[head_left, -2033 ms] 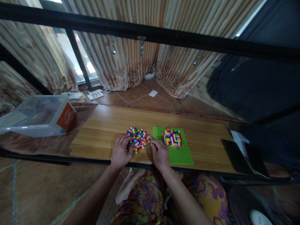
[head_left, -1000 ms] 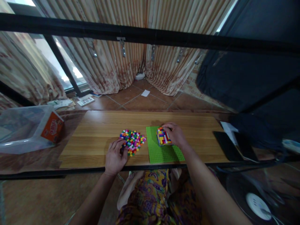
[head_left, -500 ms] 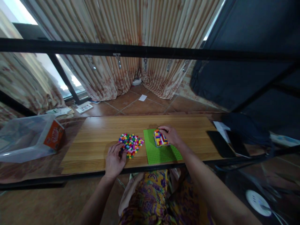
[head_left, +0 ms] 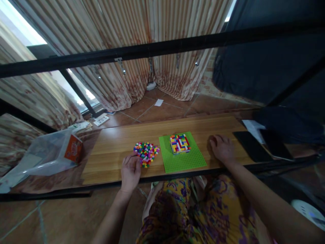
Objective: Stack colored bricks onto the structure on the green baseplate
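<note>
left grip rests flat and open on the counter, fingertips touching the near edge of the loose brick pile. right grip lies open, holding nothing, right of the green baseplate carrying the brick block, so the block is unobstructed.

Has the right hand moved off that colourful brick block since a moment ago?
Yes. The right hand left the brick block and now rests on the table right of the green baseplate.

clear plastic bin with an orange box sat well left of the fingers; two dark phones and white paper lay right; striped curtains hung beyond.
</note>
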The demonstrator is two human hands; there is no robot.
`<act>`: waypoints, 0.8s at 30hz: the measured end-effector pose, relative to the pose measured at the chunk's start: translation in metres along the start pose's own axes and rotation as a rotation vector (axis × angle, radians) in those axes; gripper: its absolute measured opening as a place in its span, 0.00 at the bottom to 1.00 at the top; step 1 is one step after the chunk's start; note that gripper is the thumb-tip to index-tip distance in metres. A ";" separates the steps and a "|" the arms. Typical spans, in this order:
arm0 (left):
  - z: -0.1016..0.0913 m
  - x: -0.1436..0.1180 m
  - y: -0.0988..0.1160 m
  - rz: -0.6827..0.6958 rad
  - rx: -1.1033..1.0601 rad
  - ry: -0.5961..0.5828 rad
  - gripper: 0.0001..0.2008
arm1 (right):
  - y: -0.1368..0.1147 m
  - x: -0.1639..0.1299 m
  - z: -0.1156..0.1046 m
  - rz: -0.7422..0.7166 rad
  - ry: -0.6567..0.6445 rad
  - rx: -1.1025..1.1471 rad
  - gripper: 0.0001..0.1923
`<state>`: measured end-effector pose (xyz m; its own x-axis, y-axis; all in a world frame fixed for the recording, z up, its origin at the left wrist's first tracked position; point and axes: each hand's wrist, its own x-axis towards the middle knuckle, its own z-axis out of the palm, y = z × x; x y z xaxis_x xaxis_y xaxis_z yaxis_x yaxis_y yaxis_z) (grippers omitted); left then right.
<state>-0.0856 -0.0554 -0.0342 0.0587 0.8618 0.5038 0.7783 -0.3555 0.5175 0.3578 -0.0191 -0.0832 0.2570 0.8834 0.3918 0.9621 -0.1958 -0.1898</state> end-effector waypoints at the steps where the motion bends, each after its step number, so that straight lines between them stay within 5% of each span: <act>1: 0.001 0.000 0.005 0.005 0.009 -0.020 0.08 | 0.001 -0.002 0.001 0.015 0.003 -0.010 0.25; 11: 0.031 -0.001 0.031 0.064 0.237 -0.158 0.08 | -0.007 -0.006 -0.005 0.043 0.024 0.009 0.24; 24: 0.033 0.006 0.032 0.219 0.321 -0.175 0.05 | -0.013 -0.006 -0.009 0.065 0.029 0.045 0.23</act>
<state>-0.0397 -0.0499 -0.0376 0.3283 0.8365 0.4387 0.8891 -0.4305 0.1556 0.3449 -0.0257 -0.0753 0.3216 0.8569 0.4028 0.9386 -0.2322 -0.2553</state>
